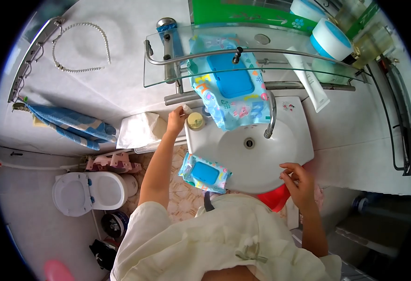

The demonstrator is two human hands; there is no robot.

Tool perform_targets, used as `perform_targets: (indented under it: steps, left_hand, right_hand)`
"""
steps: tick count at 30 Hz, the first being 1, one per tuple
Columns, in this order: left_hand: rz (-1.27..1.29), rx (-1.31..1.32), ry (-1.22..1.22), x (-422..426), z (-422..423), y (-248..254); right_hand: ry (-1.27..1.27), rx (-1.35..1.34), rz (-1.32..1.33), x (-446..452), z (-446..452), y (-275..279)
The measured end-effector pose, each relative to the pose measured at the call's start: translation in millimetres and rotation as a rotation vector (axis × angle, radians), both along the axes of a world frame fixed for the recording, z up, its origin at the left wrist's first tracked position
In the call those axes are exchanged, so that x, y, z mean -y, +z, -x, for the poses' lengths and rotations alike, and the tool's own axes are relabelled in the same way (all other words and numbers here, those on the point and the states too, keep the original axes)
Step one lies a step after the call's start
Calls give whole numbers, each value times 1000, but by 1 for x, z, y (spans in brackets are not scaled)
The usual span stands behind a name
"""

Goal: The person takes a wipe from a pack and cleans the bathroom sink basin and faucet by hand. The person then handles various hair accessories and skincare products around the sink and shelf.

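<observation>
My left hand (pixel 176 121) reaches to the back left corner of the white sink (pixel 205 140). Its fingers are pinched together beside a small whitish thing that I cannot make out. Just right of those fingers stands a small round container with a yellowish lid (pixel 195 121). Over the sink's right front rim hangs my right hand (pixel 298 182), fingers loosely bent and apart, holding nothing. A small blue patterned pack of wet wipes (pixel 205 173) lies on the sink's front left edge, away from both hands.
A larger wet wipes pack (pixel 231 82) sits on the glass shelf (pixel 280 70), overhanging the sink near the faucet (pixel 271 117). A white tube (pixel 311 84) and a jar (pixel 329 40) are on the right. At left are a blue towel (pixel 69 122) and a toilet (pixel 107 190).
</observation>
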State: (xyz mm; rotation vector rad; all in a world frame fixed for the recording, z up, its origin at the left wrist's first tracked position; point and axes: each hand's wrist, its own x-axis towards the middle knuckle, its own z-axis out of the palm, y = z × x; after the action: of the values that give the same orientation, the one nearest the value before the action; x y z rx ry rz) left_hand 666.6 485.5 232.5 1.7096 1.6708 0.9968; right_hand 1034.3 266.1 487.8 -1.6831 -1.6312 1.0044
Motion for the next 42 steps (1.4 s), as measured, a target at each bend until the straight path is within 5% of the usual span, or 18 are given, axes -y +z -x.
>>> perform_targets:
  steps: [11,16,22,26,28,36,38,42]
  left_hand:
    - [-50,94,119,3,8,-14]
    - [-195,76,518,46,-14,95]
    - [-627,144,-66,134,-75,248]
    - [-35,980,-333,150,-118,294]
    - [119,1105,-371,144,-126,310]
    - [-406,247,-321,133,-137,333]
    - [-655,-327,-242,136,-148,329]
    - [-613,-538,-167,114,-148,294]
  right_hand:
    - [19,-34,-59,0,10,-2]
    - [6,-38,-116,-11,2,7]
    - [111,41,-521,-63,14,55]
    - [207,109,-838,-108,39,80]
    - [179,239,-888,-120,46,86]
    - [244,597,-835,-156,55,91]
    - [255,638,-849,-163,59,90]
    - [261,611,-886,-171,65,89]
